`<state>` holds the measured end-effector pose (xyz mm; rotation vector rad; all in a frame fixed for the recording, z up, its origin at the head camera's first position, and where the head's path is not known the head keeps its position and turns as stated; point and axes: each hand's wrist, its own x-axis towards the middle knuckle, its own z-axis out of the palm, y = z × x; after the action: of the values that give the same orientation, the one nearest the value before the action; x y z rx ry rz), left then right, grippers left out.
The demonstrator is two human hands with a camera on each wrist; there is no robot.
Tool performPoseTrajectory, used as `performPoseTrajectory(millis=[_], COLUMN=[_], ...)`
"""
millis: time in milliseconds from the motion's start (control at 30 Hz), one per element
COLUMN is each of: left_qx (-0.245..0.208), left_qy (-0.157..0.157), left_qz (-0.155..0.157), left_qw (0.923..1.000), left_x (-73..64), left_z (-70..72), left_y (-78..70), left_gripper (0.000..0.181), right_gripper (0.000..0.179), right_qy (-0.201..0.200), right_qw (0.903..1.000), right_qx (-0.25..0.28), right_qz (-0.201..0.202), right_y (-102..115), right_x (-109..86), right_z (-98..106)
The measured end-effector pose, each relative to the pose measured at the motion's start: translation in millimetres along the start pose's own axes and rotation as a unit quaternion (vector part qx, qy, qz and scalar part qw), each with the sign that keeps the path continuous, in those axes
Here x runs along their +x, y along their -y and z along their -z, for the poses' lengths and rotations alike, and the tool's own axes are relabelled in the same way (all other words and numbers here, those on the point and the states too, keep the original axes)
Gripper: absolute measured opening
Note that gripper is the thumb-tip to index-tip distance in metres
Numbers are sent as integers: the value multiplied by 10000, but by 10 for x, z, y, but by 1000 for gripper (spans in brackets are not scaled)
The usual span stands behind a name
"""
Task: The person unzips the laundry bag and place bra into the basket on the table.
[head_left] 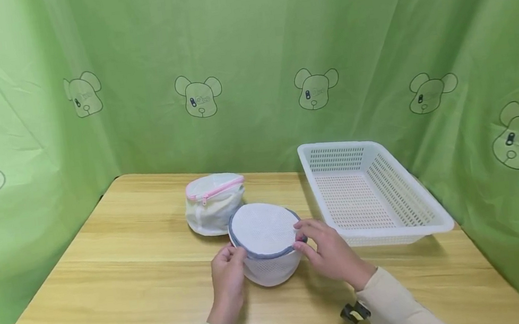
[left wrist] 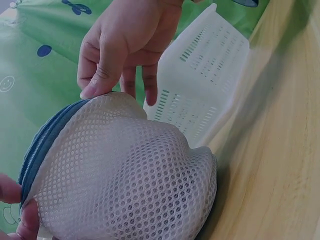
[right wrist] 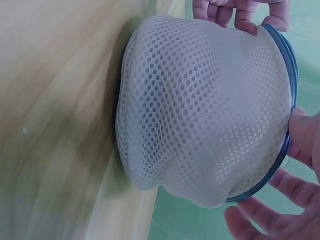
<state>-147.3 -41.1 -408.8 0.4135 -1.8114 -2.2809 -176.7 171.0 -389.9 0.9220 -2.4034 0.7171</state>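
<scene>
Blue-zipped mesh bag (head_left: 272, 272) upright on table (head_left: 134, 283); my left hand (head_left: 228, 273) and right hand (head_left: 329, 249) pinch opposite sides of its rim (head_left: 270, 255), presumably steadying it.

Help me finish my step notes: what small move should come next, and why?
Perhaps trace the blue zipper with the right hand to find its pull: the left hand pinches the front mesh bag by its rim, but no pull shows clearly.

Curtained-off booth: green cartoon-print sheeting (head_left: 248, 24) around a wood-grain table (head_left: 119, 285).
</scene>
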Motion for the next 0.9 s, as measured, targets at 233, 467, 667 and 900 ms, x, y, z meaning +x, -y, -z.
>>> performPoseTrajectory(millis=[233, 467, 667, 900], left_qx=[186, 106, 100, 208], left_qy=[131, 279, 378, 427], left_qz=[167, 222, 231, 386], left_qw=[9996, 9993, 9990, 9981], left_x=[8, 4, -11, -17], left_z=[2, -1, -12, -15], left_y=[21, 6, -15, 2], left_gripper=[14, 13, 11, 17], right_gripper=[23, 36, 32, 22], right_qy=[532, 784, 728, 599], right_qw=[9973, 9948, 9961, 9979], right_qx=[64, -104, -86, -30], right_qz=[-504, -645, -482, -232], right_y=[82, 160, 184, 162], right_x=[-3, 10, 31, 51], right_z=[33, 1, -25, -24])
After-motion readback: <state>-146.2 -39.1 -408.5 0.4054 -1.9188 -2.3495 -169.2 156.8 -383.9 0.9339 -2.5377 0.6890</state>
